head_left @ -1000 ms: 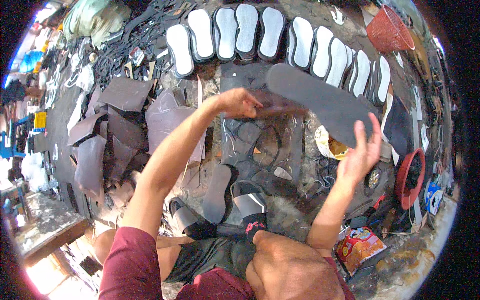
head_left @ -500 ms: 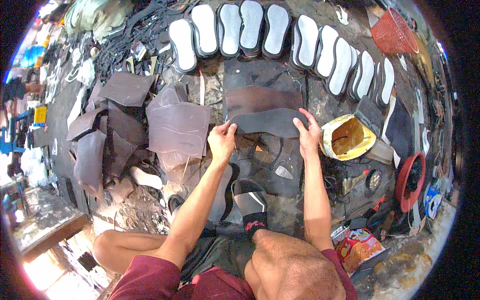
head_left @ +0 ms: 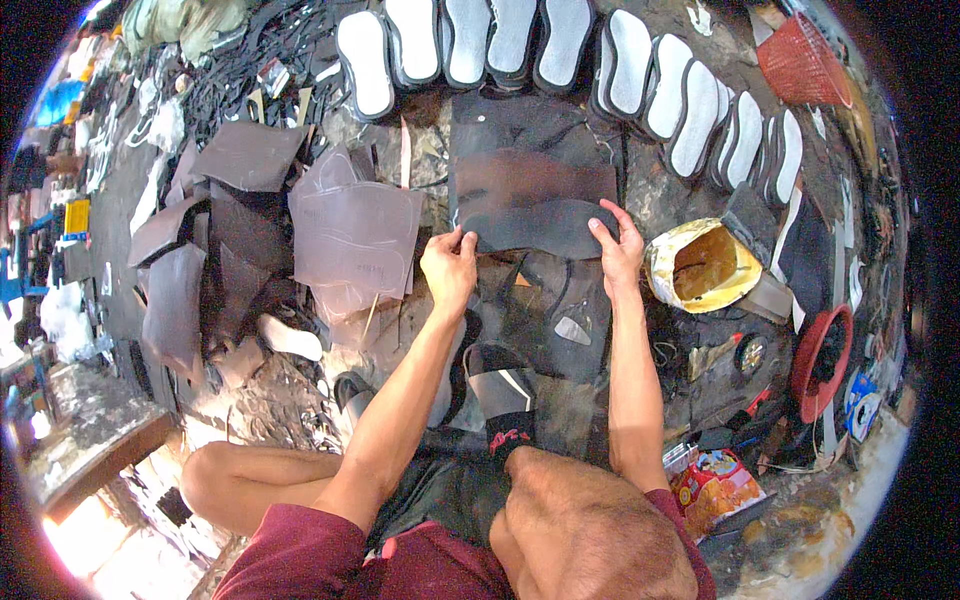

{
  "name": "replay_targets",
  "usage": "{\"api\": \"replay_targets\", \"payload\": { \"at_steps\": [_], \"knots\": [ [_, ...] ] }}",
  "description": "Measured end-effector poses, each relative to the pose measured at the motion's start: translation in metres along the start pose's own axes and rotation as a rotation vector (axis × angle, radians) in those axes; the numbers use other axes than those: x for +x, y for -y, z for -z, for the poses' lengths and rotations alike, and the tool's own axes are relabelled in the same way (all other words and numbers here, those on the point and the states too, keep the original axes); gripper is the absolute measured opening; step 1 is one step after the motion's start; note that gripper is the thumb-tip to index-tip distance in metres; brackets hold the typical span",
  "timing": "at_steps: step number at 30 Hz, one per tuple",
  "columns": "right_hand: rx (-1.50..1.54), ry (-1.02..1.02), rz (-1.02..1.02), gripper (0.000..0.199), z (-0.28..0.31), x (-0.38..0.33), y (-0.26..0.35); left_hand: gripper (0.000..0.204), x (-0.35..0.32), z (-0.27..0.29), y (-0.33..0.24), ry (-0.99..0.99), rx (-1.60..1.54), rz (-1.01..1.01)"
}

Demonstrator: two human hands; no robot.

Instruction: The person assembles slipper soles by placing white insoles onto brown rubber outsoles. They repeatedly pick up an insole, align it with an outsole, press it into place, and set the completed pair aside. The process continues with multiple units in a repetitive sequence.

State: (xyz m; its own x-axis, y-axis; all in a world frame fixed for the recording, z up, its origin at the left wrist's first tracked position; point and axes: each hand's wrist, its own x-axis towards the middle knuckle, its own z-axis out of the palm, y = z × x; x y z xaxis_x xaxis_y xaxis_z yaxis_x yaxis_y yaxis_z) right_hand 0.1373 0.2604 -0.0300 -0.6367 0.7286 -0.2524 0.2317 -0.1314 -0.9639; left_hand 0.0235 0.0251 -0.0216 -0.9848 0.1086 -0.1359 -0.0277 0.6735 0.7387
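My left hand [head_left: 450, 267] pinches the left end of a dark, sole-shaped sheet [head_left: 545, 229] between thumb and fingers. At its other end is my right hand [head_left: 621, 250], thumb and fingers curled around the edge. The sole sheet lies over the near part of a brown rectangular sheet [head_left: 535, 178], which rests on a dark board [head_left: 530, 115]. To the left of my left hand lie stacked purplish-brown sheets [head_left: 355, 235] with pale outlines drawn on them. A yellow-rimmed container [head_left: 745, 290], tipped toward me, stands right of my right hand.
Stacks of white-topped soles [head_left: 507, 40] curve across the far side. More brown sheets [head_left: 175, 310] are piled at left. A red basket [head_left: 805, 60] sits far right, a red round tub [head_left: 820, 360] nearer. A low wooden bench [head_left: 100, 450] stands at lower left.
The view has shifted slightly, so the far things sit higher in the picture. Both hands stay at the ends of the sole-shaped sheet, with little other visible movement.
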Motion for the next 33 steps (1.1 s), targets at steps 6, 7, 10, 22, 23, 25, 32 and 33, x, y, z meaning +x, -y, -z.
{"api": "replay_targets", "payload": {
  "at_steps": [6, 7, 10, 22, 23, 25, 32, 33],
  "knots": [
    [-0.186, 0.04, 0.058, 0.047, -0.003, 0.0, 0.015, 0.036, -0.002, 0.004, -0.002, 0.007, 0.057, 0.031],
    [-0.32, 0.022, 0.091, 0.049, -0.002, -0.002, 0.02, 0.035, -0.002, 0.006, -0.005, 0.03, 0.108, 0.049],
    [-0.492, -0.038, 0.049, 0.056, 0.005, -0.01, 0.04, 0.033, -0.001, 0.002, -0.018, -0.024, 0.178, -0.153],
    [-1.013, -0.357, 0.385, 0.059, -0.021, -0.032, 0.046, 0.039, 0.045, -0.01, -0.031, 0.551, 0.185, -0.893],
    [-0.819, -0.327, 0.381, 0.064, -0.016, -0.043, 0.038, 0.039, 0.047, -0.007, -0.044, 0.634, 0.073, -0.783],
    [-0.087, -0.418, 0.213, 0.072, -0.028, -0.077, 0.044, 0.039, 0.056, 0.01, -0.065, 0.779, -0.126, -0.55],
    [0.427, -0.062, -0.08, 0.083, -0.029, -0.11, 0.154, 0.047, 0.0, 0.087, -0.126, 0.913, -1.312, 0.711],
    [0.4, -0.039, -0.055, 0.078, -0.025, -0.109, 0.164, 0.047, -0.003, 0.093, -0.127, 0.951, -1.218, 0.561]
  ]
}}
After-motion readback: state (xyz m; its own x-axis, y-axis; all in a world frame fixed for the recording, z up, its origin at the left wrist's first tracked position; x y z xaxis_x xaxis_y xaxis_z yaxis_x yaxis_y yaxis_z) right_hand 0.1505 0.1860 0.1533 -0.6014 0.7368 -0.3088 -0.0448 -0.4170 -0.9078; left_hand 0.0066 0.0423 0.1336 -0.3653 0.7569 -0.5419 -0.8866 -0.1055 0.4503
